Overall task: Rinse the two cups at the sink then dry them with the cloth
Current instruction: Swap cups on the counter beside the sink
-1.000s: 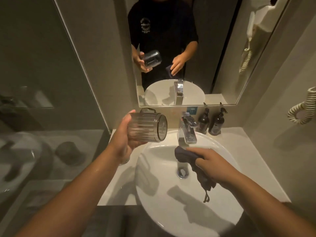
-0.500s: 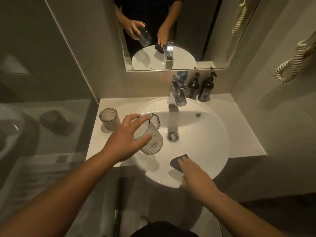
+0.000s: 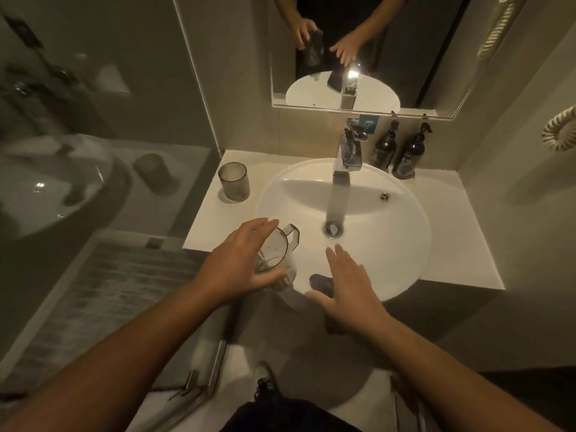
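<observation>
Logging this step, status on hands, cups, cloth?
Left hand holds handled cup over basin. Right hand open, empty, above cloth in basin. Second cup upright on counter. Nothing blocking.

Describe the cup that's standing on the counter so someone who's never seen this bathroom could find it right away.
Start at the round white sink basin under the mirror. On the white counter to its left, near the back corner by the glass partition, stands a ribbed smoky-grey cup, upright and alone. Unlike the cup with a handle held in the left hand over the basin, it has no handle and nobody is touching it.
</observation>
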### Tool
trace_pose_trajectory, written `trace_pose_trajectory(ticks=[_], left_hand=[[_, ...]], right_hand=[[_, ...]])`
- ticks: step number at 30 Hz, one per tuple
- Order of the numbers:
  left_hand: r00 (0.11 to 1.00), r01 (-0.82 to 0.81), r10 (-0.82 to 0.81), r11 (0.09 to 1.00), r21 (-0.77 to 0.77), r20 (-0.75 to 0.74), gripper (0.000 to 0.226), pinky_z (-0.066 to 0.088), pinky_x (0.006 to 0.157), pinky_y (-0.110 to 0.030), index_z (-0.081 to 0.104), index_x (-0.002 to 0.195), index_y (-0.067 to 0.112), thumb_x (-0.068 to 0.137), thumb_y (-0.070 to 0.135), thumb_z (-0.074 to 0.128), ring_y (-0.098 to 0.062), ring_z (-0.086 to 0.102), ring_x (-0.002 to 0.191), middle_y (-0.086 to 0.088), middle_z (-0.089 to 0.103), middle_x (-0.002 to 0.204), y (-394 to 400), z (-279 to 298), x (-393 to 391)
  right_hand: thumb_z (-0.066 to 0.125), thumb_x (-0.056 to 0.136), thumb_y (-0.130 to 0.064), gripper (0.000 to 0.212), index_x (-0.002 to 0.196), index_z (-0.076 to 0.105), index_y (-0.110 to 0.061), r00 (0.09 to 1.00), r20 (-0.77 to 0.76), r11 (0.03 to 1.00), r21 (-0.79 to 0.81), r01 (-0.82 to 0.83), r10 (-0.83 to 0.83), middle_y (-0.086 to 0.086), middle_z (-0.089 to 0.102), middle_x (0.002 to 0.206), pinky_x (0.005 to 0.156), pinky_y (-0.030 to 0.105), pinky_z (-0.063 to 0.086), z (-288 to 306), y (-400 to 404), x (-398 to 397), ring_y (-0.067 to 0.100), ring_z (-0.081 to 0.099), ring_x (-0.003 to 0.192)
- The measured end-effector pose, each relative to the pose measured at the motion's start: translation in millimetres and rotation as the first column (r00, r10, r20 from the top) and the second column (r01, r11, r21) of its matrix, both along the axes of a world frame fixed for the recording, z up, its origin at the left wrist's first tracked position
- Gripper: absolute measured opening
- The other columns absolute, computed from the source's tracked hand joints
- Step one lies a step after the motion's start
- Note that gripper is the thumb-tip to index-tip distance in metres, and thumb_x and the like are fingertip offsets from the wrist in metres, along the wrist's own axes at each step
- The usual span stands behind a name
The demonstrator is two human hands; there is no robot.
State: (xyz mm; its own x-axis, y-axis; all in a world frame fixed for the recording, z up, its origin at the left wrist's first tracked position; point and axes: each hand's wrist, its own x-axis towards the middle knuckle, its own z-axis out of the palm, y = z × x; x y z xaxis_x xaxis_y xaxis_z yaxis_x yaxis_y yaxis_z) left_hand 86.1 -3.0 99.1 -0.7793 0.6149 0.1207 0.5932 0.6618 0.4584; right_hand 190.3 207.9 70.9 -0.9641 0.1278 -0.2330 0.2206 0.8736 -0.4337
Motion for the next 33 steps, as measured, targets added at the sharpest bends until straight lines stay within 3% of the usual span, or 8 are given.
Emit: trace_pose_trajectory(ticks=[5,9,11,16,22,26,30,33], left_hand=[[0.996,0.088,-0.087,0.996,0.021,-0.033,0.107,0.047,0.107,-0.046,0.014,0.148,0.035,0.066,0.063,0.077,-0.026,0.041,0.140,-0.009,0.035,0.155,-21.3,13.5,8.6],[0.995,0.093,-0.092,0.994,0.058,-0.031,0.106,0.037,0.114,-0.037,0.016,0.150,0.035,0.069,0.053,0.082,-0.022,0.035,0.143,-0.009,0.034,0.157,-40.0,17.4,1.6],[1.000,0.029,-0.029,0.994,0.109,-0.005,0.106,0.032,0.117,-0.038,0.018,0.153,0.033,0.070,0.048,0.083,-0.020,0.030,0.147,-0.008,0.029,0.160,-50.5,16.2,-5.2],[0.965,-0.219,0.191,0.963,0.156,0.180,0.113,0.036,0.116,-0.045,0.014,0.156,0.023,0.071,0.033,0.087,-0.019,0.033,0.145,-0.004,0.028,0.161,-75.9,-3.1,-34.2],[0.949,-0.257,0.210,0.948,0.188,0.235,0.105,0.037,0.114,-0.035,0.019,0.156,0.021,0.075,0.029,0.085,-0.014,0.042,0.137,-0.004,0.039,0.154,-95.1,-3.8,-102.9],[0.917,-0.295,0.175,0.903,0.313,0.359,0.106,0.036,0.115,-0.031,0.016,0.157,0.027,0.076,0.021,0.085,-0.004,0.044,0.132,0.008,0.036,0.155,-78.9,-2.0,-151.0],[0.924,-0.294,0.156,0.873,0.388,0.348,0.105,0.034,0.118,-0.043,0.013,0.155,0.034,0.075,0.025,0.082,-0.010,0.037,0.143,0.010,0.031,0.159,-48.0,-1.1,-210.7],[0.932,-0.296,0.173,0.871,0.392,0.320,0.103,0.037,0.116,-0.043,0.014,0.156,0.031,0.078,0.024,0.080,-0.013,0.041,0.142,0.007,0.033,0.160,-22.8,6.5,-262.4]], right_hand=[[0.068,0.084,-0.045,0.081,0.150,0.021,-0.037,0.989,-0.087,0.873,-0.464,-0.150,0.123,-0.012,0.030,0.155,0.101,0.025,0.038,62.4,0.2,-43.2,0.006,0.041,0.130],[0.067,0.087,-0.038,0.048,0.132,0.055,-0.027,0.952,-0.096,0.868,-0.391,-0.305,0.291,-0.008,0.061,0.129,0.086,0.018,0.046,73.0,-18.2,-73.9,0.000,0.057,0.101],[0.069,0.085,-0.038,0.034,0.116,0.066,-0.024,0.963,-0.142,0.869,-0.416,-0.267,0.229,-0.008,0.069,0.113,0.086,0.028,0.053,68.2,-33.5,-88.0,0.002,0.062,0.094],[0.076,0.079,-0.028,0.015,0.090,0.066,-0.028,0.977,-0.178,0.801,-0.566,-0.197,0.115,-0.005,0.071,0.090,0.085,0.046,0.055,50.1,-66.8,-134.1,0.017,0.067,0.089],[0.070,0.086,-0.015,0.023,0.103,0.055,-0.021,0.996,-0.057,0.648,-0.757,-0.088,0.069,0.011,0.060,0.087,0.082,0.042,0.058,34.8,-88.7,-187.4,0.023,0.064,0.083],[0.064,0.092,-0.015,0.019,0.108,0.056,-0.022,0.994,-0.057,0.546,-0.838,0.002,-0.091,0.002,0.061,0.085,0.085,0.040,0.055,39.1,-86.8,-224.9,0.019,0.064,0.085],[0.066,0.089,-0.022,0.018,0.104,0.060,-0.028,0.955,-0.124,0.534,-0.844,0.042,-0.271,-0.002,0.059,0.084,0.084,0.041,0.054,49.5,-77.7,-269.9,0.017,0.060,0.085],[0.069,0.084,-0.027,0.025,0.108,0.061,-0.030,0.899,-0.207,0.581,-0.812,0.063,-0.386,0.000,0.066,0.098,0.080,0.033,0.051,50.0,-64.8,-316.6,0.015,0.061,0.088]])
